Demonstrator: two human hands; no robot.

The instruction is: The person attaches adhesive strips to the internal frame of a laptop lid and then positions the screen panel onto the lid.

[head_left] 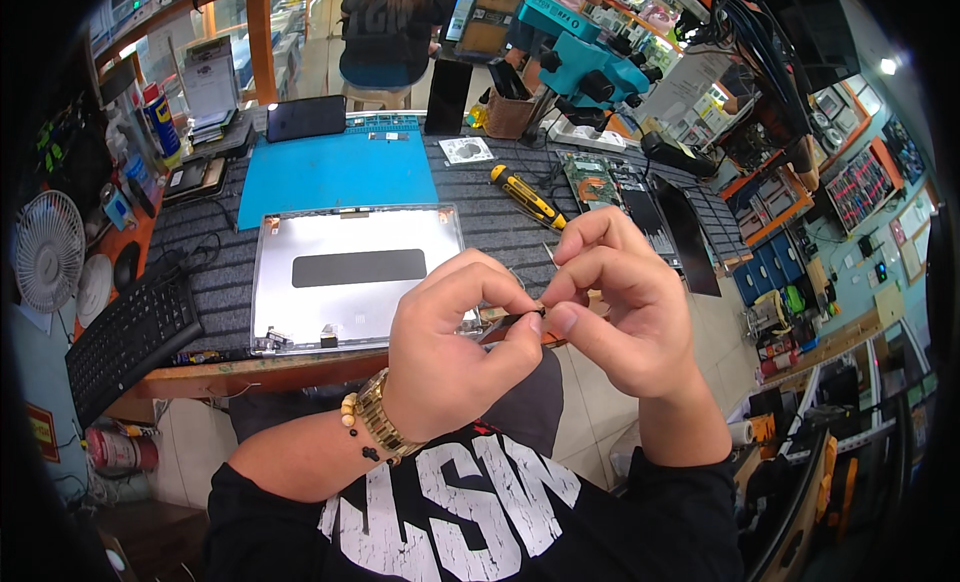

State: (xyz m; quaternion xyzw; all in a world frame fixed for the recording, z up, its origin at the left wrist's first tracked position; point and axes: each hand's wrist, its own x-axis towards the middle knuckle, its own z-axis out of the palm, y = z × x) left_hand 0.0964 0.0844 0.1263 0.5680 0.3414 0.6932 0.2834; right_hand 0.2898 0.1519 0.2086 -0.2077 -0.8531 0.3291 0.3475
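Observation:
In front of my chest, above the desk's near edge, both hands are pinched close together. A small dark strip (512,325) runs between them; its exact kind is too small to make out. My left hand (455,337) grips it between thumb and forefinger. Closed on the strip's other end is my right hand (625,317), thumb against forefinger. A thin pale tip shows beside the right fingers, and I cannot tell what it belongs to. Left of the hands lies a silver laptop lid (340,237), inner side up, with a dark rectangle in its middle.
A yellow-black screwdriver (528,196) lies beyond my hands. Behind the lid is a blue mat (335,177). To the right are an opened laptop base (640,207) and a dark panel (690,237). A keyboard (130,317) and a fan (48,252) stand left. A teal microscope (590,57) rises at the back.

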